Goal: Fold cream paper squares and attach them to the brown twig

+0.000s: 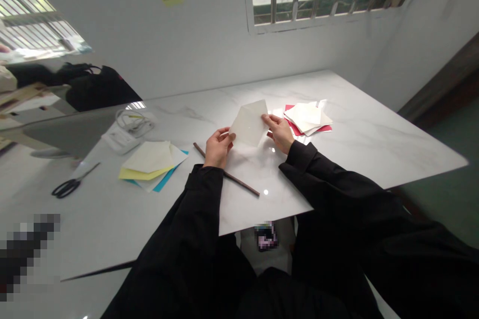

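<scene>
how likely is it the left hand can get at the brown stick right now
Probably yes: the stick lies close by the left hand with its near end uncovered, though that hand would likely have to let go of the paper first.

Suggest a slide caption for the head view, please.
Left hand and right hand hold pale paper over a table, between left paper pile and right paper pile.

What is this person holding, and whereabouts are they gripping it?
A pale piece of paper: the left hand pinches it at its left edge, the right hand at its right edge.
</scene>
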A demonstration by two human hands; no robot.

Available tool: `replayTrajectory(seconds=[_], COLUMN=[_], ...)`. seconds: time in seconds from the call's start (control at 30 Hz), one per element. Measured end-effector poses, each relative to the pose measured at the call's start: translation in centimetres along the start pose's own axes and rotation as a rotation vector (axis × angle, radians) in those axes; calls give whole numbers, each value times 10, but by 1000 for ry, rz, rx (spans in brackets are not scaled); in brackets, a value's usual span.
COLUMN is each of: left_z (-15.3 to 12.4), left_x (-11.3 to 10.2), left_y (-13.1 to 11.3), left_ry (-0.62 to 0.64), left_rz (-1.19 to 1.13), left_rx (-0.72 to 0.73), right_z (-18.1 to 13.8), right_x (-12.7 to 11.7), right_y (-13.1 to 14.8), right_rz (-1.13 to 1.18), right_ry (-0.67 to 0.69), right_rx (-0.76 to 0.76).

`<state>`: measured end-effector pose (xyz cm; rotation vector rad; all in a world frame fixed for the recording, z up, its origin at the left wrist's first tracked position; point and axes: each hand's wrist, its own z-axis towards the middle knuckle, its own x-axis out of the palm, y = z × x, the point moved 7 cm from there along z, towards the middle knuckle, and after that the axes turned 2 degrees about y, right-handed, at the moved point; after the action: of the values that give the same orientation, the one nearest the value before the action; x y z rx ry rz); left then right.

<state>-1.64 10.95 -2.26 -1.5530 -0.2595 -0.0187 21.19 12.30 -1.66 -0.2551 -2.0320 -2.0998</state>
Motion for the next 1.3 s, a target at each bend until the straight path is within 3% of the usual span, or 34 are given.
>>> replayTrajectory(seconds=[0.2, 0.37, 0.5, 0.6, 0.7, 0.87, 1.1, 1.3], left_z=[4, 10, 12, 10, 5, 0, 0, -1], left_x=[-3, -17, -23, -22, -17, -11, -21, -13], left_y=[1, -2, -3, -8, -15, -17, -16, -11], left_ry=[-49, -158, -192, -190, -173, -157, -292, -215], left_rz=[-109, -35, 43, 101, 127, 78, 32, -157], left_rx=[10, 93, 161, 215, 245, 166, 130, 99], right_z=[2, -5, -16, -21, -19, -10, -6, -4], right_x=[6, 23, 39, 44, 41, 27, 20, 18], right_y=[-9, -10, -11, -12, -11, -8, -8, -13], right_rz=[31, 110, 109, 71, 57, 67, 52, 144], right_ry=[113, 289, 452, 503, 451, 290, 171, 140], right_rx=[37, 63, 118, 147, 134, 81, 84, 144])
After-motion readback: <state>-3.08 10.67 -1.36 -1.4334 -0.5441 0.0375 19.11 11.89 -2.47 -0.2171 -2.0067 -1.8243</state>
